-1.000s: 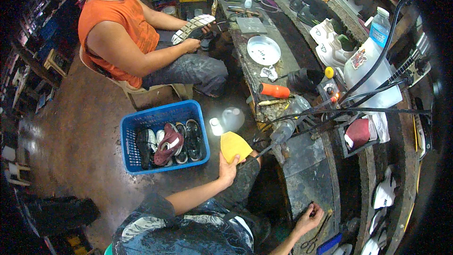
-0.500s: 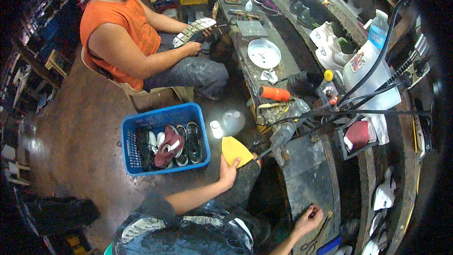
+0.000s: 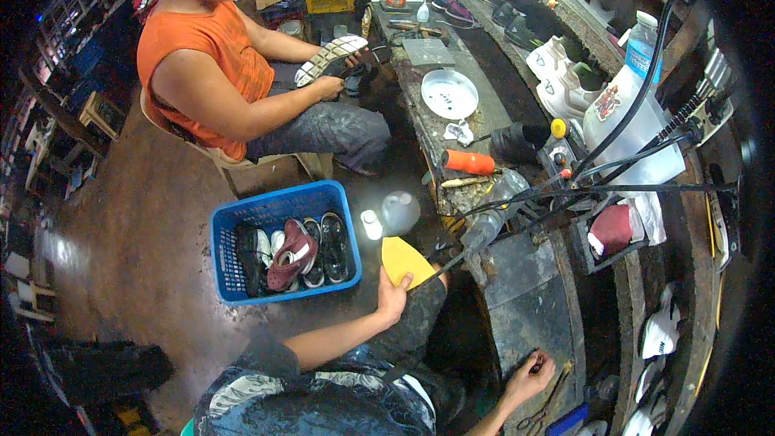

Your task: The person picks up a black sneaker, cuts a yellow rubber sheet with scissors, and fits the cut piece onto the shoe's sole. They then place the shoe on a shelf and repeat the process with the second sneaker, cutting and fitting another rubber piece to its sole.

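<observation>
My left hand [image 3: 393,297] grips a flat yellow piece [image 3: 405,261] by its lower edge, thumb on top, above my knee. The piece comes to a blunt point at its far end; its material I cannot tell. My right hand [image 3: 530,378] rests low over the dark workbench [image 3: 529,295] with its fingers curled together. Something small and dark shows at those fingertips, too small to name. Beside that hand lie a pair of scissors [image 3: 533,422] and a blue block-like item [image 3: 567,420].
A blue basket [image 3: 284,297] of shoes stands on the floor at left, by a clear jug [image 3: 400,211] and a white bottle [image 3: 371,224]. Opposite, a co-worker in orange [image 3: 202,64] holds a shoe sole [image 3: 331,60]. Black cables [image 3: 638,190] cross above the bench. Shoes line the right-hand shelves.
My hands keep nearly the same pose and hold; the view has shifted slightly. The co-worker's sole has tilted a little, and a dark piece shows more plainly beside it.
</observation>
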`<state>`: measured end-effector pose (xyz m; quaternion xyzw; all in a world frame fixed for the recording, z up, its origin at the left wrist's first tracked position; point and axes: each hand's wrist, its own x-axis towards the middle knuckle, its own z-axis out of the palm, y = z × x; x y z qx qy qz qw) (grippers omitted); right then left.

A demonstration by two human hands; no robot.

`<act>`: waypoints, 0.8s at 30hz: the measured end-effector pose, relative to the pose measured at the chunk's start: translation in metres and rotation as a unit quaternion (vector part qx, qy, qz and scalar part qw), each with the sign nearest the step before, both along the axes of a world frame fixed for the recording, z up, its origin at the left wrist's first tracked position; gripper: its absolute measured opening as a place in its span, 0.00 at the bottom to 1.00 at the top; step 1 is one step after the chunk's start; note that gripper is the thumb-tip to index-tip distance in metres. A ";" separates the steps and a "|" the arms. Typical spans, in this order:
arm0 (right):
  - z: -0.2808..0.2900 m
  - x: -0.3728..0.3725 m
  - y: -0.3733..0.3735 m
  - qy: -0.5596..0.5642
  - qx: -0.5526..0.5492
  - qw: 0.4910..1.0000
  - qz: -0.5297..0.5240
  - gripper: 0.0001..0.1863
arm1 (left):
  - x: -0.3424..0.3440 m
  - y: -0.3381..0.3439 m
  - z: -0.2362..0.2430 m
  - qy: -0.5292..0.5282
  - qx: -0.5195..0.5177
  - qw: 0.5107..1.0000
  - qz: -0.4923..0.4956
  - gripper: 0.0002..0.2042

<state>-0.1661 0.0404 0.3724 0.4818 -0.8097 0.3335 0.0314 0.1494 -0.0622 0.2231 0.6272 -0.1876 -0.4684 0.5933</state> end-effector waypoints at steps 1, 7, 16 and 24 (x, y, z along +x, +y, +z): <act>0.001 0.001 0.000 -0.008 -0.001 1.000 0.002 0.09 | 0.000 0.001 0.002 -0.007 0.002 1.000 -0.002 0.30; 0.004 0.006 -0.001 -0.002 -0.004 1.000 -0.002 0.09 | 0.001 0.001 0.018 -0.044 0.002 0.999 -0.010 0.29; 0.002 0.001 0.001 0.016 0.014 1.000 -0.007 0.11 | 0.001 0.000 0.002 0.017 -0.016 1.000 0.006 0.26; -0.005 -0.002 0.000 0.060 -0.023 0.998 0.022 0.09 | -0.001 0.001 -0.009 0.017 -0.016 1.000 0.011 0.26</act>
